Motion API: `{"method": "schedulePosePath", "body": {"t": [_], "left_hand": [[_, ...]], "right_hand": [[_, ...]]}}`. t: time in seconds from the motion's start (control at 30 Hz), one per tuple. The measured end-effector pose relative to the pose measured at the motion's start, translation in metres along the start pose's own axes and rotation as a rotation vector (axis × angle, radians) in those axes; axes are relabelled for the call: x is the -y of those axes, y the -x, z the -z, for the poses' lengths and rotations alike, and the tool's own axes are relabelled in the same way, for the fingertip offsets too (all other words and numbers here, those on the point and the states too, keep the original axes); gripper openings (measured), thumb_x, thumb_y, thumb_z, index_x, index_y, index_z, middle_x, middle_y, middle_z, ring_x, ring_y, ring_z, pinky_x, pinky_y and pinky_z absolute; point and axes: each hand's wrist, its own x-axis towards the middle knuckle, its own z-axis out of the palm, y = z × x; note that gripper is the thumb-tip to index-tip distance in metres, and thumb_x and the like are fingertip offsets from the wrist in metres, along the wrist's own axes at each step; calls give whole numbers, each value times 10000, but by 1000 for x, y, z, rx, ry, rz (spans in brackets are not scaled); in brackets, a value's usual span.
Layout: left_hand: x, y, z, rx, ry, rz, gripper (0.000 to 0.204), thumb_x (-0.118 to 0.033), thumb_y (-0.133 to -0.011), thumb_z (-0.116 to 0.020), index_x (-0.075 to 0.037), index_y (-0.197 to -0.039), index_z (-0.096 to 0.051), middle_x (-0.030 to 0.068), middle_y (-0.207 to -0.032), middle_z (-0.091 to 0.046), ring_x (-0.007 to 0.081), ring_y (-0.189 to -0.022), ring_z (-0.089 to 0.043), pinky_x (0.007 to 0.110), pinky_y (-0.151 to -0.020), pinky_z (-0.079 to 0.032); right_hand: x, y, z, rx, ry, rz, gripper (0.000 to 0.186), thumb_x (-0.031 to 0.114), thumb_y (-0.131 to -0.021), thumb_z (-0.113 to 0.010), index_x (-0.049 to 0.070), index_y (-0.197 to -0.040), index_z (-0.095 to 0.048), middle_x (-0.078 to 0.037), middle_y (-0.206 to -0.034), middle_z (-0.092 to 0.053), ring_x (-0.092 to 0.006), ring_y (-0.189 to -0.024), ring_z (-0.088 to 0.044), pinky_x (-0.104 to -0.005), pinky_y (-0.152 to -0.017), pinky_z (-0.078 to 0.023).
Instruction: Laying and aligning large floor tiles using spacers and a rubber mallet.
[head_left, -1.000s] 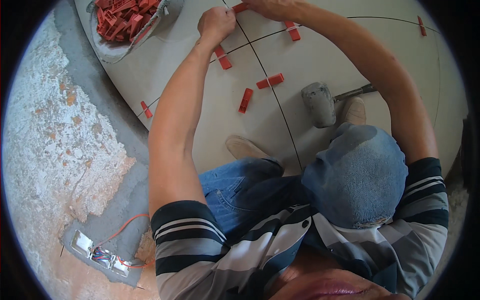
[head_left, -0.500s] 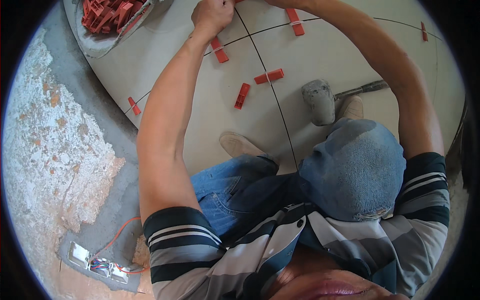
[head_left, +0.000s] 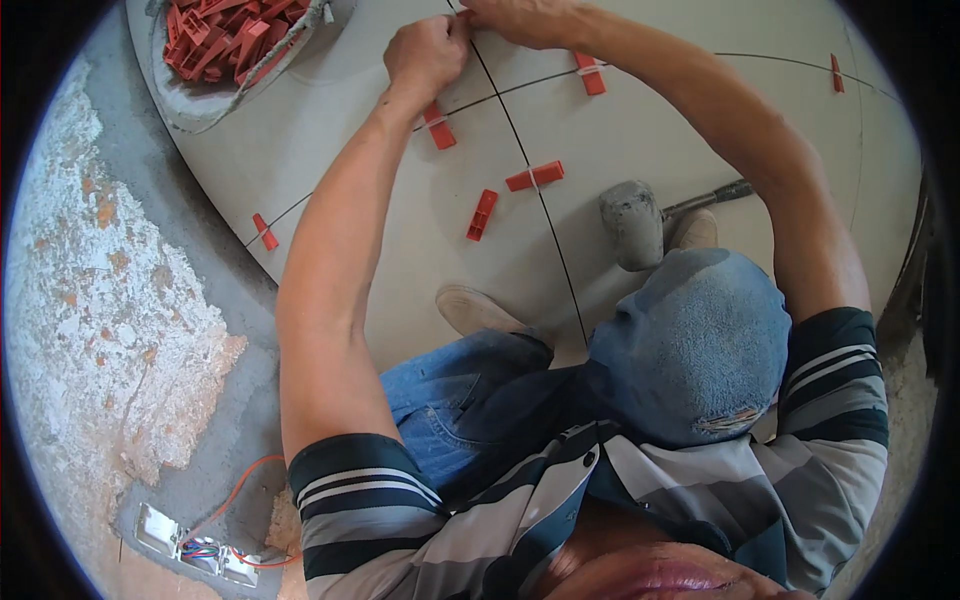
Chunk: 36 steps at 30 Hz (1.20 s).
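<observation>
Near the top edge, my left hand (head_left: pixel 425 52) is closed around a small red wedge (head_left: pixel 464 17) at a dark tile joint. My right hand (head_left: pixel 510 18) pinches at this wedge from the right, its fingertips partly hiding it. Red wedges in white clips sit across the joints below my left hand (head_left: pixel 440 134), right of centre (head_left: pixel 590 80) and lower in the middle (head_left: pixel 538 176). A loose red wedge (head_left: pixel 481 214) lies on the pale floor tile (head_left: pixel 515 260).
A rubber mallet (head_left: pixel 630 225) lies by my right foot (head_left: pixel 690 228). A crusted bucket of red wedges (head_left: pixel 225 40) stands upper left, beside a rough plastered wall (head_left: pixel 100 300) with open socket boxes (head_left: pixel 200 550) and wires. More wedges sit at left (head_left: pixel 264 232) and right (head_left: pixel 838 73).
The view has shifted slightly. My hands stay together at the far joint; the red wedge between them, clearer a second ago, is now mostly covered by my fingers.
</observation>
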Motion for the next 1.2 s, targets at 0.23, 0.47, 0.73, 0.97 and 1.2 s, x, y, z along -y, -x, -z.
{"method": "schedulePosePath", "body": {"t": [0.23, 0.47, 0.73, 0.97, 1.2], "left_hand": [[-9, 13, -6, -77, 145, 0, 395, -391, -881, -525, -30, -807, -666, 241, -771, -637, 420, -775, -629, 492, -675, -503], [-19, 21, 2, -76, 193, 4, 255, -284, -797, -680, -37, -731, -678, 224, -705, -636, 407, -705, -637, 482, -620, -507], [-14, 15, -7, -86, 195, -50, 206, -254, -786, -672, -53, -740, -678, 209, -705, -642, 414, -703, -635, 486, -603, -506], [-4, 13, -17, -121, 129, -77, 220, -286, -816, -643, -72, -794, -690, 197, -719, -645, 405, -693, -632, 479, -607, -505], [-3, 23, 1, 42, 259, -205, 377, -364, -849, -613, -32, -1027, -617, 181, -879, -663, 327, -839, -637, 429, -724, -504]], "right_hand": [[1, -13, -19, -124, 173, 121, 366, 355, -922, -494, 32, -1005, -645, -244, -956, -615, -340, -760, -645, -412, -663, -530], [30, -36, 14, 221, -67, -363, 537, 425, -941, -431, -66, -1096, -585, -237, -1041, -618, -356, -958, -629, -453, -786, -520], [24, -36, 11, 202, -106, -364, 306, 194, -860, -492, -71, -960, -607, -244, -951, -644, -362, -858, -660, -443, -732, -540], [31, -43, 16, 220, -103, -363, 325, 231, -862, -503, -56, -975, -602, -228, -977, -658, -367, -922, -652, -431, -779, -529], [4, 6, 9, 42, -378, -299, 498, 423, -910, -517, -11, -1155, -499, -203, -1021, -644, -341, -946, -634, -409, -846, -486]]}}
